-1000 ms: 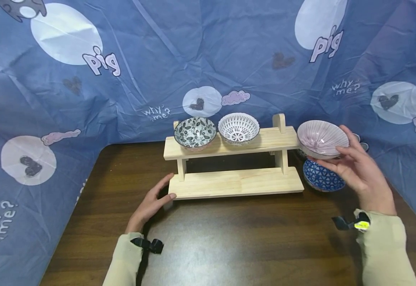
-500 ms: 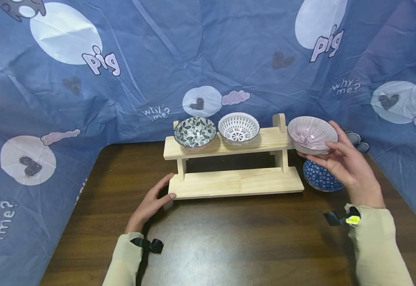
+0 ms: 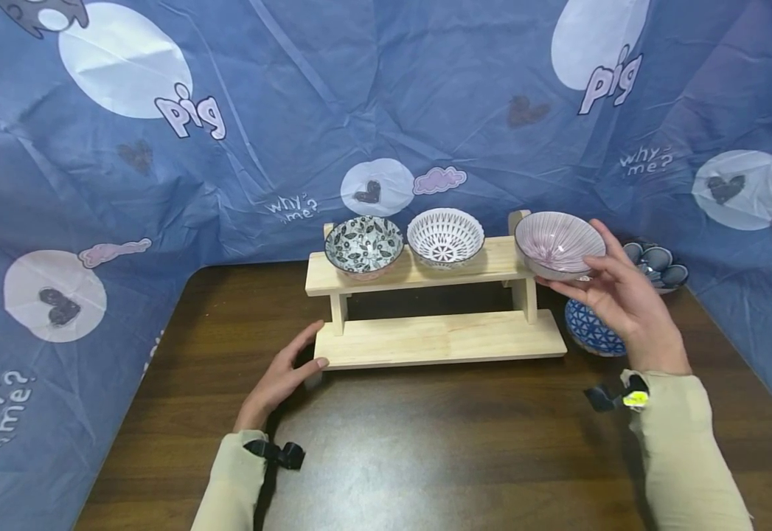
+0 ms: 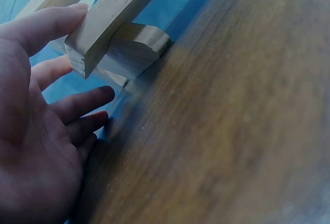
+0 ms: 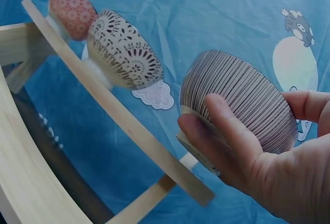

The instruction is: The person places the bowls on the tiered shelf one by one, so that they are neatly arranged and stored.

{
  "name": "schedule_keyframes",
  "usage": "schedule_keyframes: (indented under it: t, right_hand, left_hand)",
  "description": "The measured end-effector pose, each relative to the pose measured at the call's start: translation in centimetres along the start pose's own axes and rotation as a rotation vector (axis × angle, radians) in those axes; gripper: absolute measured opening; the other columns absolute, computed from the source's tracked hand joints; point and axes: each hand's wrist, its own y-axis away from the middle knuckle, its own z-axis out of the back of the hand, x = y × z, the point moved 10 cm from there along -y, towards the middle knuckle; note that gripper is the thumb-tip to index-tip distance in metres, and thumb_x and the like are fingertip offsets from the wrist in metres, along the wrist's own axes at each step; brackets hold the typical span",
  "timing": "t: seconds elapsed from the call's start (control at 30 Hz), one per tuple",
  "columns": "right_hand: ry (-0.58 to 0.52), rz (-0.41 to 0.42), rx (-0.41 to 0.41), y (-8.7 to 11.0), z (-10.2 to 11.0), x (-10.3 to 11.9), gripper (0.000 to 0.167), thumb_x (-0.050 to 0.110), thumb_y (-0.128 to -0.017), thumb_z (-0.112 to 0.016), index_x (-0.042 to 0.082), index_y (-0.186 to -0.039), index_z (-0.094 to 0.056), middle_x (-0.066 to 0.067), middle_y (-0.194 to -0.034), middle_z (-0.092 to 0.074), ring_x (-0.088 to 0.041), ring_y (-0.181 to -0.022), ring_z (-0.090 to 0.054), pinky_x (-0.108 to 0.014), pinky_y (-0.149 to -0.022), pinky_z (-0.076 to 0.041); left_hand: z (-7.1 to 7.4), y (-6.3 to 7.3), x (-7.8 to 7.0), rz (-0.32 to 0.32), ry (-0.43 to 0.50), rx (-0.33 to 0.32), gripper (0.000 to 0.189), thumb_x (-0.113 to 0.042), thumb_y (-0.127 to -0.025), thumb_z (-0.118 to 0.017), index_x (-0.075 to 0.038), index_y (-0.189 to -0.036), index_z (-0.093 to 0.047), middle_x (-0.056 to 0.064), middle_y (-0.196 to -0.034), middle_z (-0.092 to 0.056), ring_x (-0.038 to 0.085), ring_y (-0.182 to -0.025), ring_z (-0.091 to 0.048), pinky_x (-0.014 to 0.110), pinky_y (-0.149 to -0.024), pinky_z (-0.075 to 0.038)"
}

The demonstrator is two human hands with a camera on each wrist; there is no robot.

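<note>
My right hand [image 3: 627,306] holds a striped bowl [image 3: 554,243], pinkish inside with dark lines outside, over the right end of the wooden two-tier shelf [image 3: 439,339]. In the right wrist view, the striped bowl [image 5: 240,97] is tilted between thumb and fingers, and a gap shows between it and the upper board. On that board stand a leaf-patterned bowl [image 3: 363,245] at the left and a white bowl with dark marks [image 3: 445,237] beside it. My left hand [image 3: 279,383] grips the lower board's left end between thumb and index finger [image 4: 54,72]; its other fingers are free.
A blue patterned bowl [image 3: 591,328] sits on the brown table [image 3: 425,442] right of the shelf, partly behind my right hand. Farther back is a container of several dark, rounded spoon-like pieces [image 3: 658,262]. A blue printed cloth [image 3: 259,147] hangs behind and at the sides.
My right hand has moved left with the striped bowl, from beside the shelf to over the upper board's right end. The spoon-like pieces have come into sight. The left hand has stayed put.
</note>
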Motion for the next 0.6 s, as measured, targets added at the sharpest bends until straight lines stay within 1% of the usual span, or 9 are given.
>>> schedule_keyframes:
  t: [0.07, 0.2, 0.3, 0.47, 0.6]
  right_hand:
    - [0.022, -0.002, -0.008, -0.3, -0.2, -0.2, 0.068, -0.008, -0.103, -0.031, 0.039, -0.152, -0.034, 0.009, -0.164, 0.012, -0.037, -0.107, -0.069, -0.057, -0.084, -0.059]
    - [0.037, -0.012, -0.040, -0.8, -0.2, -0.7, 0.069, -0.007, -0.103, -0.034, 0.041, -0.152, -0.035, 0.009, -0.166, 0.014, -0.034, -0.106, -0.068, -0.057, -0.082, -0.059]
    - [0.043, -0.015, -0.036, -1.2, -0.5, -1.0, 0.070, -0.007, -0.103, -0.034, 0.041, -0.153, -0.032, 0.008, -0.166, 0.015, -0.034, -0.106, -0.068, -0.057, -0.082, -0.059]
    - [0.055, -0.015, -0.015, -1.6, -0.9, -1.5, 0.074, -0.008, -0.102, -0.033, 0.042, -0.156, -0.022, 0.006, -0.167, 0.018, -0.032, -0.107, -0.066, -0.056, -0.083, -0.059]
    - [0.055, -0.025, -0.028, -1.9, -0.9, -1.8, 0.077, -0.007, -0.102, -0.035, 0.044, -0.157, -0.019, 0.008, -0.167, 0.019, -0.032, -0.105, -0.064, -0.054, -0.083, -0.060]
  left_hand:
    - [0.0, 0.0, 0.0, -0.002, 0.001, 0.000, 0.070, -0.032, -0.096, -0.066, -0.021, -0.157, -0.033, 0.010, -0.167, -0.027, 0.037, -0.153, -0.025, 0.068, -0.122, -0.010]
    - [0.0, 0.0, 0.1, 0.004, 0.003, 0.001, 0.070, -0.032, -0.095, -0.066, -0.022, -0.157, -0.033, 0.010, -0.167, -0.027, 0.037, -0.154, -0.024, 0.068, -0.122, -0.010]
    - [0.0, 0.0, 0.2, 0.009, 0.004, 0.000, 0.071, -0.032, -0.095, -0.066, -0.022, -0.157, -0.033, 0.010, -0.167, -0.027, 0.037, -0.154, -0.024, 0.068, -0.122, -0.010]
    - [0.0, 0.0, 0.2, 0.010, -0.002, -0.002, 0.071, -0.033, -0.095, -0.066, -0.022, -0.157, -0.033, 0.010, -0.167, -0.027, 0.037, -0.154, -0.024, 0.068, -0.122, -0.010]
    - [0.1, 0.0, 0.1, 0.005, -0.005, -0.004, 0.070, -0.032, -0.095, -0.066, -0.021, -0.157, -0.033, 0.011, -0.166, -0.027, 0.038, -0.153, -0.025, 0.068, -0.122, -0.011]
